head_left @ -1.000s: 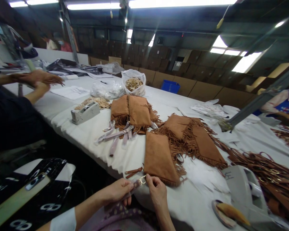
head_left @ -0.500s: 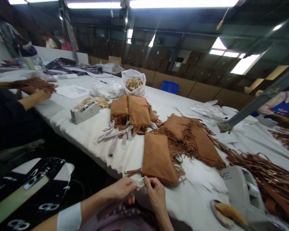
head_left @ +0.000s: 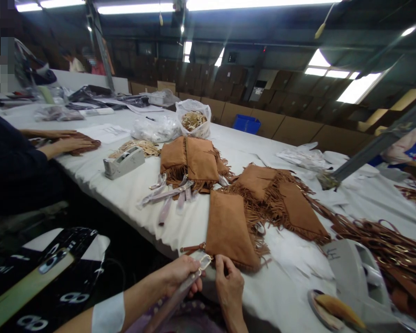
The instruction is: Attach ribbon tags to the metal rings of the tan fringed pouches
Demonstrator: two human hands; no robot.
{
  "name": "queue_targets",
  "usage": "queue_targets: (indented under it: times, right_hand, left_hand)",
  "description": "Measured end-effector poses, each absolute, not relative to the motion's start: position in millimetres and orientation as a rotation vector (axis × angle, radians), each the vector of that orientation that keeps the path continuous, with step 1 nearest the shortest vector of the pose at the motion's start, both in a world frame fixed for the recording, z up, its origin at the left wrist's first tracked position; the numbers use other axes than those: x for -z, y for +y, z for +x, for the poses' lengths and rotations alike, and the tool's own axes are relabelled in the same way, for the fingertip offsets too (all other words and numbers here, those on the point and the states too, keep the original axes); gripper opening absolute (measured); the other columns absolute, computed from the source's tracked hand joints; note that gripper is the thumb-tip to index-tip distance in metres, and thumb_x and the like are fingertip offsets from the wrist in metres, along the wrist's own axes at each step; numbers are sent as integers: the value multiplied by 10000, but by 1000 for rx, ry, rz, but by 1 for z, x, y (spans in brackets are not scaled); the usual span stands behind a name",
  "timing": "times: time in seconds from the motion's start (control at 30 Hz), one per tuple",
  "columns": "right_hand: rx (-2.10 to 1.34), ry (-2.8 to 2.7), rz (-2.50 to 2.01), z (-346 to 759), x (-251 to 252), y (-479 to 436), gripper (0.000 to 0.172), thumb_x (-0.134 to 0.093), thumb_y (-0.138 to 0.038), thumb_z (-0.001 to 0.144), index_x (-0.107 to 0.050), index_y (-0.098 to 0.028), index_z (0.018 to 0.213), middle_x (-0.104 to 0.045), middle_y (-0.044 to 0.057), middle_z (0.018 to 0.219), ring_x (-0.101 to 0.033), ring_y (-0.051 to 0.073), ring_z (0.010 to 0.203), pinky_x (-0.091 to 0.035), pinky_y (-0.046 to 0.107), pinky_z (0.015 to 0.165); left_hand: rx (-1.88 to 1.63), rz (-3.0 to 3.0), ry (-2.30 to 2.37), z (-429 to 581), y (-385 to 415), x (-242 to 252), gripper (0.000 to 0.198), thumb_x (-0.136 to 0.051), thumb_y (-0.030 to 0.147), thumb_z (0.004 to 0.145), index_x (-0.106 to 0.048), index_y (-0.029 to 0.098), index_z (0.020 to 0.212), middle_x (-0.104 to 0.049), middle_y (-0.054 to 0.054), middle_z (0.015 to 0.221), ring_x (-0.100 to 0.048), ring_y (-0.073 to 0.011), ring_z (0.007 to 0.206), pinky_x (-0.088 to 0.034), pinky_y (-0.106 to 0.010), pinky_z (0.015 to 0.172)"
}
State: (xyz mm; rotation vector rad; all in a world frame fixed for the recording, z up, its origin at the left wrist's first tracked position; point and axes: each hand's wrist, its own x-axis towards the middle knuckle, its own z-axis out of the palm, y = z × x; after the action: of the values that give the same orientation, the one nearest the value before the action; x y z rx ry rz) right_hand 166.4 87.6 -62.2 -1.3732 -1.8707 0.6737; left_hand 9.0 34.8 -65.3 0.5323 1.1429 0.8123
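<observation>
My left hand [head_left: 184, 274] is closed round a plastic-wrapped strap [head_left: 175, 298], which hangs down towards my lap. A pale gold metal clasp [head_left: 205, 262] sticks out beyond its fingertips. My right hand [head_left: 229, 280] is pinched at the lower left corner of a brown fringed suede bag [head_left: 229, 226], right beside the clasp; what is between its fingertips is too small to make out. The bag lies flat at the table's front edge, and a short zip pull [head_left: 193, 248] points left from it.
More fringed bags [head_left: 190, 159] lie behind, with wrapped straps [head_left: 166, 196] in front. A grey tape dispenser [head_left: 124, 162] stands left, another dispenser [head_left: 357, 277] right, near a pile of brown straps [head_left: 384, 245]. At far left, a co-worker's hands [head_left: 64, 143] press a brown piece.
The clasp and wrapped strap have come into clearer view at my left hand. My right hand has shifted slightly right. The co-worker's hands have lowered the brown piece onto the table.
</observation>
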Motion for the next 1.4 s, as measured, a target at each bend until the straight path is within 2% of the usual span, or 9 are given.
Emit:
queue_targets:
  times: [0.27,0.5,0.77,1.03,1.13,1.2,1.3,1.4]
  right_hand:
    - [-577,-1987,-1231,168,68,87,352,-450,-425,893,-694,-197,783,-701,58,755,-615,210,716,-399,320,725]
    - [-599,-1984,-1251,168,68,89,347,-473,-441,876,-696,-199,766,-702,58,737,-620,212,705,-402,319,697]
    - [-680,-1939,-1252,167,63,88,370,-461,-461,882,-694,-198,766,-711,54,757,-636,221,735,-420,310,711]
    - [-792,-1930,-1230,170,65,91,435,-421,-518,882,-702,-200,786,-713,75,796,-634,236,759,-429,330,737]
    - [-888,-1808,-1289,171,66,92,439,-424,-537,872,-689,-190,836,-719,91,831,-642,247,782,-454,337,753]
    - [-955,-1678,-1348,170,67,92,457,-430,-558,856,-675,-175,898,-721,106,864,-649,254,801,-476,339,752]
    - [-991,-1596,-1386,170,66,93,486,-450,-575,825,-664,-161,964,-716,121,931,-654,268,858,-486,352,787]
    - [-982,-1622,-1393,170,65,93,483,-456,-565,819,-668,-163,985,-713,121,961,-652,274,890,-476,368,828]
  left_hand:
    - [-785,458,1121,11,34,68,546,-595,656,725,-600,113,786,-668,-80,567,-568,-138,423,-413,-222,408]
    - [-755,372,1046,12,34,64,465,-593,583,774,-569,124,847,-687,-105,617,-629,-171,477,-446,-221,425]
    - [-779,395,1125,15,43,52,438,-564,531,816,-597,102,735,-689,-129,622,-619,-164,465,-461,-230,435]
    - [-892,341,1063,25,51,40,309,-588,436,824,-579,129,855,-635,-59,573,-594,-150,473,-467,-239,488]
    - [-926,338,1082,29,53,35,238,-570,352,832,-588,116,806,-607,-43,563,-544,-112,444,-422,-201,461]
    - [-919,337,1113,29,54,32,216,-593,327,814,-594,113,786,-598,-32,565,-478,-78,394,-339,-170,401]
    - [-906,318,1141,26,54,30,232,-632,362,792,-578,137,773,-553,12,541,-366,-38,346,-201,-142,359]
    - [-891,288,1158,26,55,30,278,-592,412,827,-551,151,738,-487,49,492,-294,-23,325,-150,-132,356]
